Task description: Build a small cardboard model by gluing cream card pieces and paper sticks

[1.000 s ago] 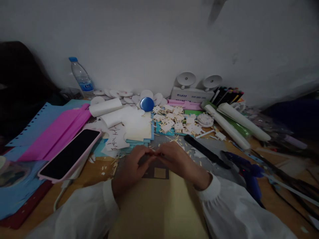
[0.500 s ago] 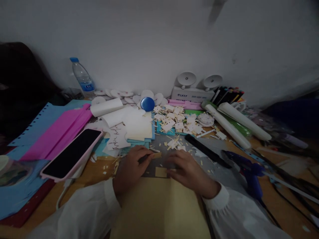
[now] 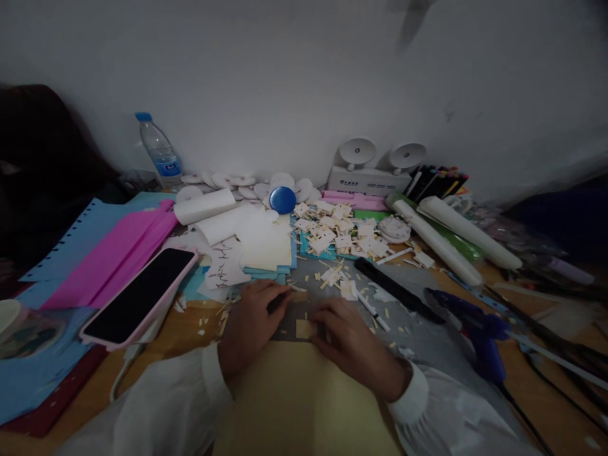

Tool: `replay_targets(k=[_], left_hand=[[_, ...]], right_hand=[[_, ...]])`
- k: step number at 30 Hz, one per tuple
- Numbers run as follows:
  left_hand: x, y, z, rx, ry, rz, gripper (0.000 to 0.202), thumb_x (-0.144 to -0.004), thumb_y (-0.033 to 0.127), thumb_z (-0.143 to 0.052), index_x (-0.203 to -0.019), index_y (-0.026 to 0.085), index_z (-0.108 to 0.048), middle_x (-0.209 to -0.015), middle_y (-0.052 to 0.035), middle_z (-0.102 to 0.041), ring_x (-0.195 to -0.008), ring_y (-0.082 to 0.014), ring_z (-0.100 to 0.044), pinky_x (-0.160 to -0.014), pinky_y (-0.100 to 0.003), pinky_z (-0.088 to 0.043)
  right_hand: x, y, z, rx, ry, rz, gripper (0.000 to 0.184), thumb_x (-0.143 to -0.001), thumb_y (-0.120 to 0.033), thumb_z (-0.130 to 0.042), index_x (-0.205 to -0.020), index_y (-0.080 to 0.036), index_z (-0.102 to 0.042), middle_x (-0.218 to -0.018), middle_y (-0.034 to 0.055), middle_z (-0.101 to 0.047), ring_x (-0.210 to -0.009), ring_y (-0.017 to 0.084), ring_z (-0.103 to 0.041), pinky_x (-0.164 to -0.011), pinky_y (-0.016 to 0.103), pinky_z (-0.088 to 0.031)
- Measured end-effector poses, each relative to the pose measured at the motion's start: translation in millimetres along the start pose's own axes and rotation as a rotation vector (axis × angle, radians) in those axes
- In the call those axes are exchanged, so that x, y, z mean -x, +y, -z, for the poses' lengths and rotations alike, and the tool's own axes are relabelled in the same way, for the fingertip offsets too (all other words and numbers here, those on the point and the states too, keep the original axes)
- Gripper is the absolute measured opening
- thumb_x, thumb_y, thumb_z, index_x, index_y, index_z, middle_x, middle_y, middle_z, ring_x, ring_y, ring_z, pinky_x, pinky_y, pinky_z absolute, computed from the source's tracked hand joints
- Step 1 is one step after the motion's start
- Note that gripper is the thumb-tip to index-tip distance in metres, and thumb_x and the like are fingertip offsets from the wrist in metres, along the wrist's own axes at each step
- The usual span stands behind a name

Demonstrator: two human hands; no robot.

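Note:
My left hand (image 3: 254,326) is closed in a pinch on a small tan strip of card (image 3: 298,296), which sticks out past its fingertips. My right hand (image 3: 349,339) is bent, its thumb and forefinger at the right edge of a small yellow card square (image 3: 304,329); they appear to grip that edge. A large pale-yellow sheet (image 3: 304,399) spreads below both hands, close to my body. Beyond my right hand a white pen-like stick (image 3: 373,310) rests on the grey mat (image 3: 413,342) among scattered paper scraps.
Behind the hands lies a heap of small white card pieces with sticks (image 3: 332,231). A black long-handled tool (image 3: 396,288) and a blue glue gun (image 3: 475,323) lie right. On the left are a phone (image 3: 140,297), pink paper (image 3: 114,253) and a water bottle (image 3: 160,149).
My right hand has drawn slightly left and toward me, its fingers now at the square's edge. The white stick beyond it has come into view. My left hand has hardly moved.

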State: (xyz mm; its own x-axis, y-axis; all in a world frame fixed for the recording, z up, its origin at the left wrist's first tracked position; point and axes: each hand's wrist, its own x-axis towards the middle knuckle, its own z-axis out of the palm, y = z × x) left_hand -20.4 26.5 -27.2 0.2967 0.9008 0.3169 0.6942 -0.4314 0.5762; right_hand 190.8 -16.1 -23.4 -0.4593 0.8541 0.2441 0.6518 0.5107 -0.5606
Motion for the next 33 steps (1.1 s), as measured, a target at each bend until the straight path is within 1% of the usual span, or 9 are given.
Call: replay_targets(k=[4,8,11,14,18,21,24,27,33], left_hand=[[1.6,4.5,1.0,-0.007,0.064,-0.064,0.023,-0.090,0.021,-0.057,-0.112,0.024,-0.064,-0.103,-0.0051,-0.062,-0.101,-0.0222,-0.054,-0.090,-0.039,-0.043],[2.4,16.7,6.8,-0.057,-0.105,-0.243,0.014,-0.087,0.024,-0.061,-0.099,0.023,-0.068,-0.096,-0.0047,-0.063,-0.093,-0.0217,-0.056,-0.084,-0.037,-0.042],[1.0,22.4,9.4,-0.122,-0.220,-0.298,0.014,-0.085,0.033,-0.065,-0.094,0.023,-0.069,-0.094,-0.0040,-0.064,-0.090,-0.0226,-0.056,-0.081,-0.038,-0.041],[-1.1,22.7,9.6,-0.147,-0.267,-0.289,0.017,-0.083,0.036,-0.067,-0.092,0.022,-0.068,-0.092,-0.0031,-0.064,-0.089,-0.0227,-0.056,-0.080,-0.038,-0.040],[-1.9,21.2,9.1,-0.157,-0.307,-0.328,0.012,-0.084,0.027,-0.066,-0.076,0.019,-0.066,-0.089,-0.0032,-0.063,-0.085,-0.0206,-0.055,-0.077,-0.037,-0.039],[-0.8,20.5,8.8,-0.116,-0.300,-0.359,0.011,-0.087,0.022,-0.061,-0.078,0.019,-0.067,-0.087,-0.0029,-0.062,-0.084,-0.0194,-0.055,-0.077,-0.036,-0.039],[0.0,19.1,7.8,-0.044,-0.231,-0.305,0.015,-0.091,0.022,-0.056,-0.082,0.020,-0.068,-0.086,-0.0028,-0.063,-0.084,-0.0186,-0.055,-0.078,-0.035,-0.040],[0.1,16.5,6.0,0.036,-0.151,-0.163,0.020,-0.094,0.026,-0.052,-0.083,0.020,-0.067,-0.086,-0.0031,-0.064,-0.086,-0.0187,-0.057,-0.079,-0.034,-0.043],[3.8,8.1,2.2,0.167,-0.076,-0.045,0.032,-0.093,0.012,-0.041,-0.116,0.021,-0.062,-0.114,-0.0067,-0.062,-0.107,-0.0201,-0.055,-0.094,-0.036,-0.044]], right_hand=[[0.4,0.7,-2.4,-0.008,0.019,-0.020,0.028,-0.079,-0.011,-0.068,-0.103,-0.020,-0.059,-0.105,0.0085,-0.058,-0.099,0.025,-0.053,-0.084,0.041,-0.047],[0.2,-0.2,-4.1,-0.046,0.026,-0.035,0.018,-0.084,-0.012,-0.062,-0.100,-0.021,-0.057,-0.101,0.0078,-0.058,-0.096,0.023,-0.053,-0.082,0.040,-0.047],[-0.1,-0.4,-4.5,-0.076,0.044,-0.035,0.016,-0.085,-0.016,-0.062,-0.098,-0.022,-0.056,-0.101,0.0076,-0.057,-0.097,0.024,-0.052,-0.082,0.039,-0.046],[-0.5,-0.5,-5.6,-0.070,0.052,-0.052,0.014,-0.085,-0.019,-0.063,-0.094,-0.022,-0.053,-0.097,0.0069,-0.057,-0.093,0.024,-0.053,-0.077,0.038,-0.046],[0.1,0.3,-9.4,-0.047,0.067,-0.062,0.012,-0.087,-0.020,-0.061,-0.085,-0.022,-0.049,-0.083,0.0038,-0.056,-0.080,0.022,-0.053,-0.067,0.034,-0.042],[1.8,1.4,-10.4,-0.034,0.062,-0.058,0.013,-0.085,-0.014,-0.059,-0.089,-0.022,-0.049,-0.083,0.0034,-0.056,-0.080,0.022,-0.053,-0.067,0.033,-0.040],[3.0,2.7,-7.1,-0.042,0.068,-0.060,0.015,-0.085,-0.009,-0.055,-0.091,-0.022,-0.049,-0.085,0.0034,-0.057,-0.081,0.021,-0.052,-0.068,0.032,-0.039],[2.9,5.1,-1.7,-0.036,0.095,-0.050,0.013,-0.087,-0.009,-0.052,-0.089,-0.021,-0.050,-0.085,0.0037,-0.058,-0.080,0.021,-0.052,-0.068,0.032,-0.039],[2.3,9.0,5.0,-0.030,0.136,-0.048,0.014,-0.087,-0.008,-0.052,-0.093,-0.021,-0.053,-0.085,0.0039,-0.060,-0.081,0.021,-0.053,-0.070,0.032,-0.039]])
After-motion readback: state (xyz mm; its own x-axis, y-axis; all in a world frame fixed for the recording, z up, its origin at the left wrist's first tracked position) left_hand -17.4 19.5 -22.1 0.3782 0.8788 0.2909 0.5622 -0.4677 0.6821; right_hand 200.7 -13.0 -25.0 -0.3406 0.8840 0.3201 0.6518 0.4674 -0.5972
